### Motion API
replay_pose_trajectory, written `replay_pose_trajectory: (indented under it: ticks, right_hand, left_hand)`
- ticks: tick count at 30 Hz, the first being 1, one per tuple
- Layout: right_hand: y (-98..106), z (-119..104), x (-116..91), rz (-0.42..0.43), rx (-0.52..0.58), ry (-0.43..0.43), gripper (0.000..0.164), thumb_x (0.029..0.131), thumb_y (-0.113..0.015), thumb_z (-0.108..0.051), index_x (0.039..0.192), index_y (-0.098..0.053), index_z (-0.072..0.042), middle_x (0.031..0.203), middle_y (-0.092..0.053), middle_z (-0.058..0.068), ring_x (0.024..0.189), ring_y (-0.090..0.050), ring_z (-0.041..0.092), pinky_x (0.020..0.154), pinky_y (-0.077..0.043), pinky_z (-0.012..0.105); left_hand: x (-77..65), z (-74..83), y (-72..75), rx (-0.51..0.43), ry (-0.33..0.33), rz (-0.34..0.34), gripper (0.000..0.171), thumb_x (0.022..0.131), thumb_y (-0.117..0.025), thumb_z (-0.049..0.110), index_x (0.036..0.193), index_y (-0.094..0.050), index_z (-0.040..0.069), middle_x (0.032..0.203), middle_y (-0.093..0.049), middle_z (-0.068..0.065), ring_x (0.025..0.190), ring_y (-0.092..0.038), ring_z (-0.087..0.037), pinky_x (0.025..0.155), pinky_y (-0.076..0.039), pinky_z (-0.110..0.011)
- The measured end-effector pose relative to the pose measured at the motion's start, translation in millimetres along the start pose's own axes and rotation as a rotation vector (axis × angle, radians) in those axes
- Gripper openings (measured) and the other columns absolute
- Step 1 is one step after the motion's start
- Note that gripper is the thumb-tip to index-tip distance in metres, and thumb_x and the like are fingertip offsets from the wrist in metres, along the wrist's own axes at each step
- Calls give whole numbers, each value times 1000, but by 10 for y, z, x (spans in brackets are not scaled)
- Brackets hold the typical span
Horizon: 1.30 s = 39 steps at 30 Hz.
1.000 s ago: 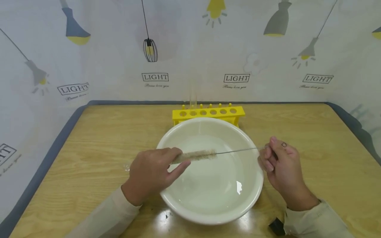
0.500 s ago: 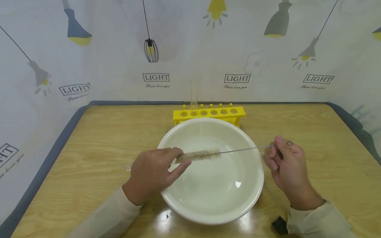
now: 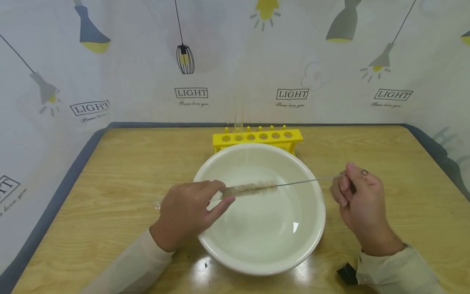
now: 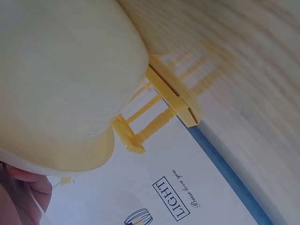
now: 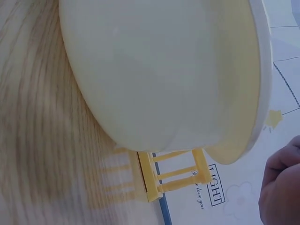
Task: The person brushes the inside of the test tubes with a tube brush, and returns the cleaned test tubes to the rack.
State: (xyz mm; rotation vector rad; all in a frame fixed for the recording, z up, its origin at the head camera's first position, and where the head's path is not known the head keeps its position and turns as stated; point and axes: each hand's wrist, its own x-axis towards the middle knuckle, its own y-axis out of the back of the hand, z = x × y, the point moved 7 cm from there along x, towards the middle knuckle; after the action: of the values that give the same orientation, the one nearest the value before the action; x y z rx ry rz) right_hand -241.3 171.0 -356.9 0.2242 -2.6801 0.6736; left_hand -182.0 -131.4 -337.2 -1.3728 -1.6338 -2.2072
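From the head camera I look forward and down from above and behind the grip, far enough back to take in the left hand (image 3: 188,210), the right hand (image 3: 361,206), the basin (image 3: 309,218) beneath and the wall (image 3: 238,65) beyond. My left wrist view looks forward from low on the grip's left, near the basin's outer side, rolled so far that the table (image 4: 248,79) lies above the wall. My right wrist view, also low and near, faces forward from the grip's right, turned sideways. Both wrist views share the basin's flank and the yellow rack (image 3: 257,139) beyond the grip.
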Motion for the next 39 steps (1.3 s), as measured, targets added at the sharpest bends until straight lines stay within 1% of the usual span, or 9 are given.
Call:
replay_pose_trajectory:
  ticks: [4, 7, 12, 17, 22, 27, 32, 34, 39]
  right_hand:
    - [45, -3, -18, 83, -108, -22, 48, 109, -38, -14, 63, -45, -3, 55, -27, 3, 41, -22, 16, 42, -16, 28]
    - [58, -12, -18, 102, -115, -19, 48, 109, -38, -14, 62, -43, -4, 55, -27, 3, 41, -22, 16, 41, -15, 29]
    - [36, -50, 9, 37, -1, 36, 48, 109, -34, -9, 62, -37, -2, 55, -24, 4, 41, -21, 16, 40, -13, 28]
    - [66, -38, -7, 29, 57, 50, 49, 109, -32, -6, 60, -33, -1, 55, -23, 4, 40, -20, 16, 39, -13, 28]
    - [62, -38, 9, 33, 119, 87, 48, 108, -31, -2, 60, -31, 0, 55, -24, 5, 40, -20, 15, 39, -13, 27]
    - [50, -64, -9, 65, 98, 134, 49, 107, -32, -1, 58, -29, 1, 55, -26, 6, 40, -20, 16, 38, -13, 27]
    - [-16, -95, -17, 68, 84, 170, 49, 107, -34, 0, 58, -35, 4, 54, -29, 6, 41, -21, 17, 38, -16, 27]
    - [-42, -104, -16, 86, 69, 179, 49, 107, -36, -1, 58, -37, 5, 53, -30, 6, 41, -21, 17, 38, -17, 27]
    - [-68, -89, -64, 174, -20, 135, 49, 107, -43, -9, 59, -39, 3, 52, -30, 5, 40, -22, 19, 39, -17, 28]
  left_hand:
    - [-6, 0, -2, -10, -1, -7, 52, 105, -35, 55, 89, -66, 17, 65, -66, 8, 43, -45, -4, 39, -31, -21]
    - [-8, 1, 0, -12, -5, 1, 51, 105, -36, 55, 90, -66, 17, 65, -66, 8, 44, -46, -4, 39, -32, -22]
    - [5, -2, 4, -14, 0, 8, 50, 105, -37, 55, 90, -67, 17, 66, -66, 9, 44, -45, -3, 40, -32, -21]
    - [-2, 5, -6, -29, -1, 0, 49, 105, -38, 54, 89, -66, 17, 67, -68, 9, 44, -45, -3, 40, -31, -21]
    - [2, -2, 1, -16, 3, -1, 51, 105, -36, 55, 90, -67, 17, 68, -69, 7, 44, -47, -4, 40, -33, -22]
    - [-2, -7, -6, -17, -2, -10, 51, 105, -36, 54, 90, -67, 17, 66, -68, 8, 43, -45, -4, 40, -31, -21]
    - [-2, -18, 2, -1, -4, -11, 51, 105, -34, 54, 90, -66, 18, 64, -66, 8, 43, -45, -4, 39, -30, -21]
    - [6, -17, 11, 12, -7, -12, 50, 105, -33, 54, 90, -66, 18, 64, -66, 8, 44, -46, -4, 39, -29, -21]
    - [13, 0, 20, 26, -17, -31, 50, 106, -32, 54, 90, -65, 19, 60, -62, 9, 42, -40, -3, 40, -23, -18]
